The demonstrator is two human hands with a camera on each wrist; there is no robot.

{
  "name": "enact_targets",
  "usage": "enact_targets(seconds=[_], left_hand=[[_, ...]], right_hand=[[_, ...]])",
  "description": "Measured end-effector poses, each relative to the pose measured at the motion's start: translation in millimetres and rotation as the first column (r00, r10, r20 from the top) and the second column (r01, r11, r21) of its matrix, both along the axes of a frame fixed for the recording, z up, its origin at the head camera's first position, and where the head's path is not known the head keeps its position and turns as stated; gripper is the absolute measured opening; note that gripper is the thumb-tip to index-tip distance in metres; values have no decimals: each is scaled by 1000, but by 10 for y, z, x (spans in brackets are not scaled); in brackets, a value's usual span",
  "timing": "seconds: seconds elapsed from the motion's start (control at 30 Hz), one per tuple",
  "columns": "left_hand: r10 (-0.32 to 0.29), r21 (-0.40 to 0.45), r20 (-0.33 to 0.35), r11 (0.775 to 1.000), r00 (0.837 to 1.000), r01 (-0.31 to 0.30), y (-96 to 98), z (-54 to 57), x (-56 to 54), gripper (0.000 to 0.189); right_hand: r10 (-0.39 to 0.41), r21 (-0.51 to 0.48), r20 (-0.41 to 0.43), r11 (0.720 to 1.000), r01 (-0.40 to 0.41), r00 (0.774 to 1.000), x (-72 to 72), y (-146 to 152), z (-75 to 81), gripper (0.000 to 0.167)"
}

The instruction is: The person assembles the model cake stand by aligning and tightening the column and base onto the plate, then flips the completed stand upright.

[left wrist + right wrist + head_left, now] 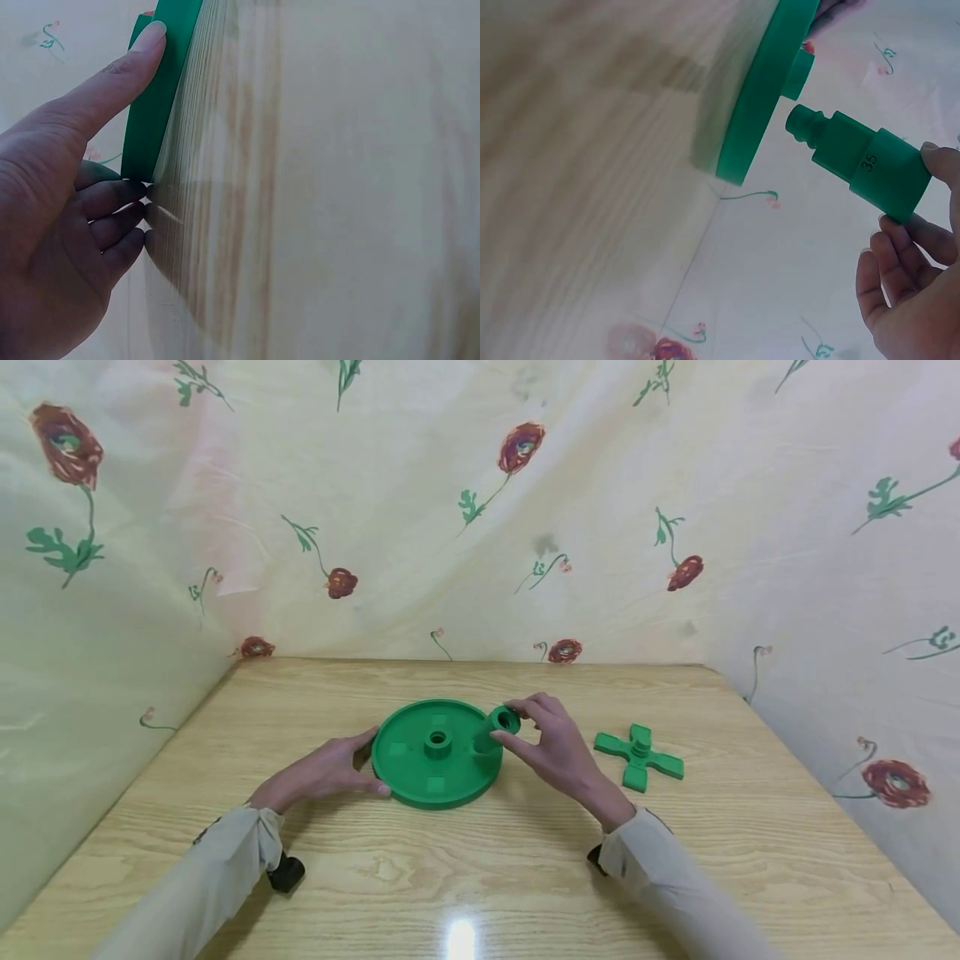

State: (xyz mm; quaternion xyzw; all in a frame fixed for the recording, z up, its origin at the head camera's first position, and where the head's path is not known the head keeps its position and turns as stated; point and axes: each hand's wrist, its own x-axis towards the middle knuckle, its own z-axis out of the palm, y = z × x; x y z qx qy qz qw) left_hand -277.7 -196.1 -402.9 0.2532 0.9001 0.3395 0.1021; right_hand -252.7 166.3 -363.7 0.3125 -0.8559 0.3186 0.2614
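Note:
A round green plastic base (pixel 408 777) with a raised rim and a short hollow hub (pixel 438 744) in its middle lies on the table. My left hand (pixel 330 768) grips its left edge, thumb on the near side of the rim and fingers farther round. Between thumb and fingers, my right hand (pixel 557 747) pinches the wide hollow end of a green stepped post (pixel 870 161), marked 35. The post is tilted over the right part of the base, and in the right wrist view its narrow knobbed end points toward the hub, with a gap between them.
A green four-armed cross piece (pixel 640 752) with a central knob lies on the wooden table (pixel 360 877), right of my right hand. Flower-patterned cloth (pixel 420 527) rises behind the table and along both sides.

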Motion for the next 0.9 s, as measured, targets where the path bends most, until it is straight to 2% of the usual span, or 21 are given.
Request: enact_targets(seconds=[0.33,0.6,0.9], left_hand=[[2,-8,2,1000,1000,-2,-5,1,-5,116],[0,8,28,1000,1000,0,5,-6,-12,115],[16,-4,41,1000,999,-15,6,13,-7,115]], right_hand=[[46,-50,68,998,-42,997,-155,-334,69,38],[68,-95,116,994,-57,991,-230,-505,38,37],[48,-74,138,997,-37,989,-276,-620,33,40]])
